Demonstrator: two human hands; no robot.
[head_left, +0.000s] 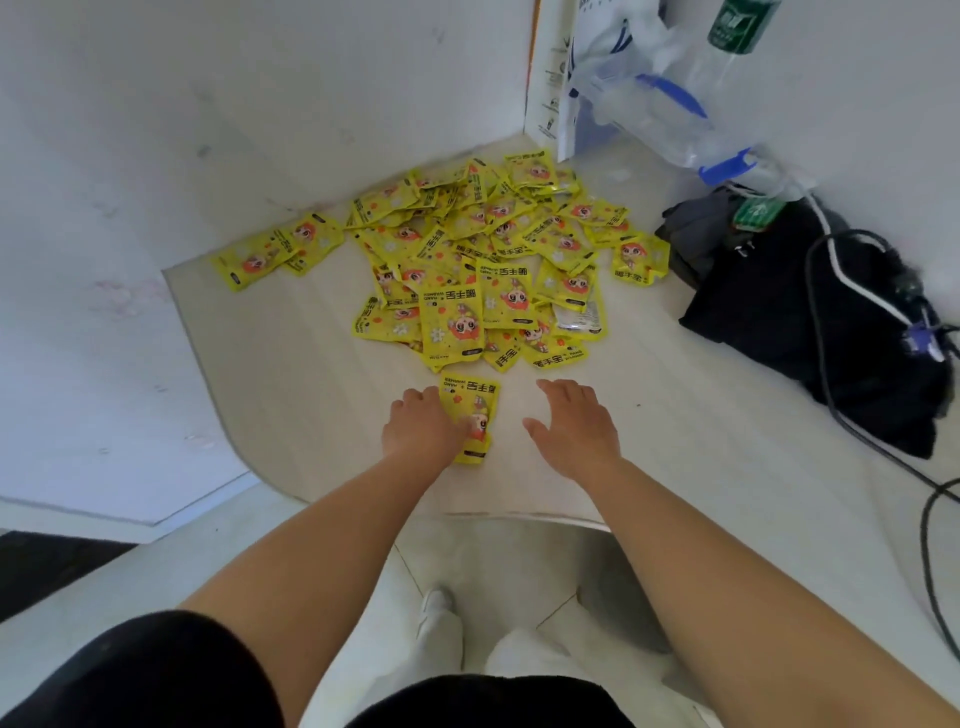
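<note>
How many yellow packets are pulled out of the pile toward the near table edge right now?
1: the packet lies just in front of the pile, held by the left hand, which covers its left side. The right hand is open beside it. None seems hidden.

view: head, wide-angle | faces forward and steeply down | close above left hand (423, 426), right hand (571, 423), table (291, 374)

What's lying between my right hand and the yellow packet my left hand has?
Nothing: the head view shows only bare white table between the right hand and the yellow packet held by the left hand.
</note>
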